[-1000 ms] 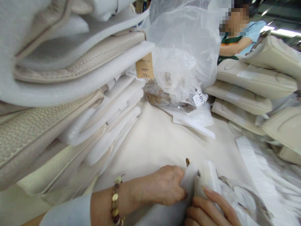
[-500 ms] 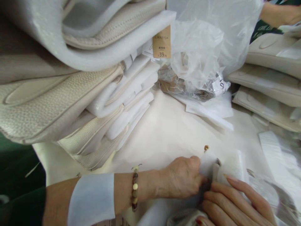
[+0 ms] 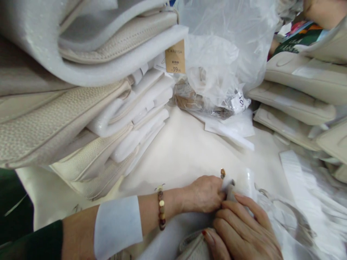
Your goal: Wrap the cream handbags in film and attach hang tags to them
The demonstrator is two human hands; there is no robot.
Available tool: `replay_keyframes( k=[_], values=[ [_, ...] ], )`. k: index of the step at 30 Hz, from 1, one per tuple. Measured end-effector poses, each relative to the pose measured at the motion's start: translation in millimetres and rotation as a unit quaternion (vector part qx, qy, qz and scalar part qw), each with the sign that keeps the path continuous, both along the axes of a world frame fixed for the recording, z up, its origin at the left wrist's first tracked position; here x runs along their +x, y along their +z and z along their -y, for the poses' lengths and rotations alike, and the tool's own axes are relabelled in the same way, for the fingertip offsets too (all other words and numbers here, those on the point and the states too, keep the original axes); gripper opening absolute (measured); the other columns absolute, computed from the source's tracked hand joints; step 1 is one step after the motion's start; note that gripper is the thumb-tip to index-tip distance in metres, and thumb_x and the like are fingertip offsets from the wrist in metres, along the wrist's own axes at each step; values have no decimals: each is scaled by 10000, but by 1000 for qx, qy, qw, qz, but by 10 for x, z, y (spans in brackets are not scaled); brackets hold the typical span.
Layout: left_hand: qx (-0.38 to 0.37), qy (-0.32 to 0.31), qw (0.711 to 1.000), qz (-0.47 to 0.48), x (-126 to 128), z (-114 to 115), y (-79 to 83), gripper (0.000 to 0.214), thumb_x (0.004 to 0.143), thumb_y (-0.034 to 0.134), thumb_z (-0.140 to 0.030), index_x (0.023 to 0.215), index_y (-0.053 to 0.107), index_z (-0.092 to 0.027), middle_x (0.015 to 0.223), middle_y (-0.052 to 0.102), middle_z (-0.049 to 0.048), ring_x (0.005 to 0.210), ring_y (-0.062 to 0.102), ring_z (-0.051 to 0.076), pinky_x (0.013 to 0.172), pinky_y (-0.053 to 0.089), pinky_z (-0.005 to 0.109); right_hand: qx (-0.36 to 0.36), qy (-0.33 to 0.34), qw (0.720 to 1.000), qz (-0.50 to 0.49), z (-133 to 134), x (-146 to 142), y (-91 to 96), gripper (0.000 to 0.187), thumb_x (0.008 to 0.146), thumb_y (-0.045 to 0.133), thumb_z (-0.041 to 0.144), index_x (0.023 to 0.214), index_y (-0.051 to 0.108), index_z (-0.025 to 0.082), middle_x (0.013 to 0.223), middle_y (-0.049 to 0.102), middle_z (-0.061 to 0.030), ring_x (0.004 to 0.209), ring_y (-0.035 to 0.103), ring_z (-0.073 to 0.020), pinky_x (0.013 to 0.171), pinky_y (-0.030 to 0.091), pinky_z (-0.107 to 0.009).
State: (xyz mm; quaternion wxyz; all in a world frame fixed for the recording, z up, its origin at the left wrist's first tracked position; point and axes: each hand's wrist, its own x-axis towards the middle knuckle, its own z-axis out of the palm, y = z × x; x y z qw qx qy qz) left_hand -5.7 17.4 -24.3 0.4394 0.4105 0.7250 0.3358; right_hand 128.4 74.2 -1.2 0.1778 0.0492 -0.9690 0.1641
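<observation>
The fingers of our left hand point(image 3: 206, 195) are clamped on white wrap point(image 3: 227, 183), and our right hand point(image 3: 244, 224) bends over a beige bag point(image 3: 193, 246) at five o'clock in view, its grip hidden; half a second ago more wrap showed between them. From our hands, at twelve, a clear plastic bag point(image 3: 193, 101) holds brownish contents; at ten, white foam point(image 3: 130, 60) folds around stacked handbags point(image 3: 78, 121).
</observation>
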Motion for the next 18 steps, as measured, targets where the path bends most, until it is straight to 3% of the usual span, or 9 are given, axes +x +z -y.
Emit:
replay_keyframes(
  k=[5,8,11,14,18],
  values=[
    [38,-16,995,87,24,41,-26,225,774,494,-176,551,459,-172,524,372,-52,592,427,114,494,305,198,-10,6,1000,-22,13,-18,-31,350,932,446,254,594,522,210,567,529,29,697,569,-132,993,325,-328],
    [17,18,997,66,32,-75,-30,323,790,503,-165,494,377,-187,512,356,-48,583,409,123,540,327,235,-4,-8,1000,-24,-6,-27,-35,327,916,460,228,597,524,208,573,527,24,673,550,-134,978,333,-338],
    [14,-8,998,61,42,-240,-74,413,768,521,-103,413,329,-193,460,333,-34,592,416,141,612,352,274,3,-16,1000,-6,-36,-26,-15,277,894,490,212,623,543,207,601,541,19,677,546,-137,963,337,-351],
    [9,-39,994,104,30,-343,-163,451,730,554,-91,350,332,-190,407,313,-22,612,441,154,641,371,279,0,-20,1000,11,-62,-25,14,275,896,489,213,627,547,206,609,546,19,692,558,-138,957,336,-359],
    [8,4,983,183,0,-379,-295,314,762,510,-198,455,441,-188,480,404,-30,614,433,136,620,389,260,24,-21,999,25,-109,-36,12,217,910,473,243,742,609,221,731,642,11,796,604,-152,981,312,-364]
  ],
)
